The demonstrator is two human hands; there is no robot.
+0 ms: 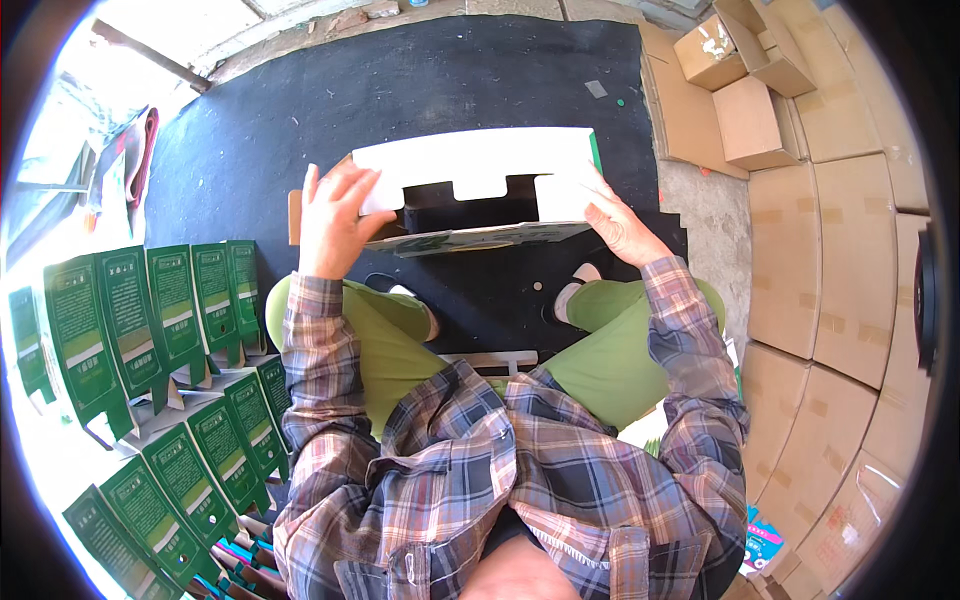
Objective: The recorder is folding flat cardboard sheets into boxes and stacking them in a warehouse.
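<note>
A part-folded cardboard carton point(470, 158) lies sideways above the dark mat, in front of my knees. Its white inner flap with cut-out tabs faces up, and a dark gap shows between that flap and the printed near panel. A strip of green print shows at the right end. My left hand point(340, 218) holds the left end, with its fingers over the white flap and the thumb near the inner edge. Around the right end my right hand point(622, 226) has its grip, the fingers partly hidden behind the board. A brown cardboard flap sticks out at the left.
Rows of green printed cartons point(175, 310) stand on my left. Large brown boxes point(855, 270) are stacked along the right, with open brown boxes point(755, 120) at the far right. A black mat point(450, 80) covers the floor; a small grey scrap point(596, 89) lies on it.
</note>
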